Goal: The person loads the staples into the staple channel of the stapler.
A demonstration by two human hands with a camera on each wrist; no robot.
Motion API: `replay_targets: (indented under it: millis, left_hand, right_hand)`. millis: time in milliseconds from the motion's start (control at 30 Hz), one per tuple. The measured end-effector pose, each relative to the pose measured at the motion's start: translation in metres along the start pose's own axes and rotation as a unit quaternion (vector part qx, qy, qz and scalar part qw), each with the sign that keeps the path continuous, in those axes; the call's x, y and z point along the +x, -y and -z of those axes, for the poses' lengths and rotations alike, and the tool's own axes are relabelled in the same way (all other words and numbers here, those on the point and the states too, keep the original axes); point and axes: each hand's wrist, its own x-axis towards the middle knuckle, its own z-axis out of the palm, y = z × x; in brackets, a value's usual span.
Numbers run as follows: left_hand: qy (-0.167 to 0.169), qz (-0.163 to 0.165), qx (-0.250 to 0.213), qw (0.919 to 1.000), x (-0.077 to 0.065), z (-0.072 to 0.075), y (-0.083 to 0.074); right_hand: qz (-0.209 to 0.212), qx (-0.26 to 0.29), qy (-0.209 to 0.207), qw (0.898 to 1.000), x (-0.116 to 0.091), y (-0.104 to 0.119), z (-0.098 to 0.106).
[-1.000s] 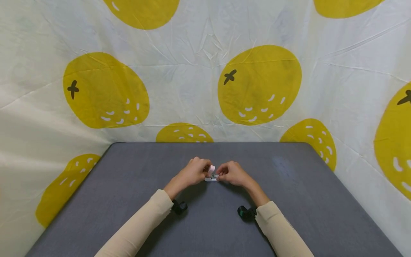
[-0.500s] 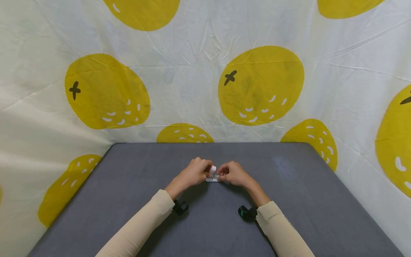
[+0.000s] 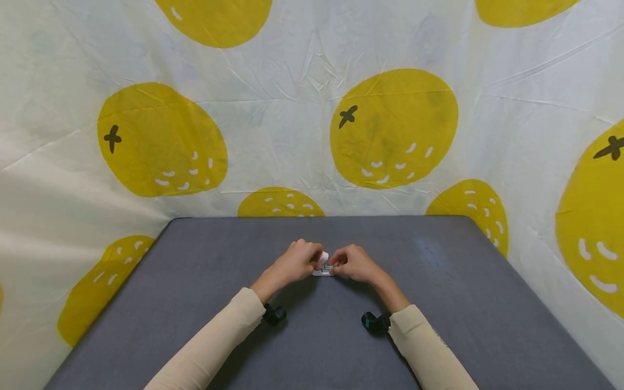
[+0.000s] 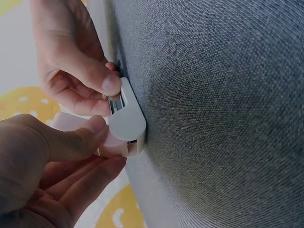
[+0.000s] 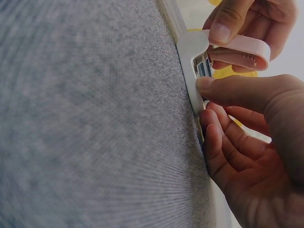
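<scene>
A small stapler lies on the grey table, its white base (image 3: 323, 273) down and its pink top cover (image 5: 251, 46) swung up. A spring and a metal staple channel (image 5: 203, 65) show inside. My left hand (image 3: 297, 261) holds the pink cover near the hinge between thumb and fingers. With thumb and fingertips, my right hand (image 3: 356, 264) pinches the front end of the white base (image 4: 127, 121). In the right wrist view, the right thumb rests by the channel's end. Whether there are staples inside the channel, I cannot tell.
The grey cloth-covered table (image 3: 312, 346) stretches round both hands. A white curtain (image 3: 283, 141) with yellow fruit prints hangs behind and along the sides. Black wrist cameras (image 3: 374, 323) sit below both wrists.
Both hands and the stapler look nearly the same as before. The head view has shifted slightly.
</scene>
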Motion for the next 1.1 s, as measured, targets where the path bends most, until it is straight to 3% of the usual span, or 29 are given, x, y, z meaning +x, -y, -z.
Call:
replay_targets:
  millis: [267,1100]
  left_hand:
    - [0.017,0.006,0.021,0.9996,0.003,0.001,-0.004]
    - [0.022,0.022,0.045,0.9985,0.013,0.001,-0.01]
  right_hand:
    - [0.002,0.005,-0.005,1.0,0.001,-0.001,-0.002]
    - [0.015,0.013,-0.004,1.0,0.004,-0.006,0.005]
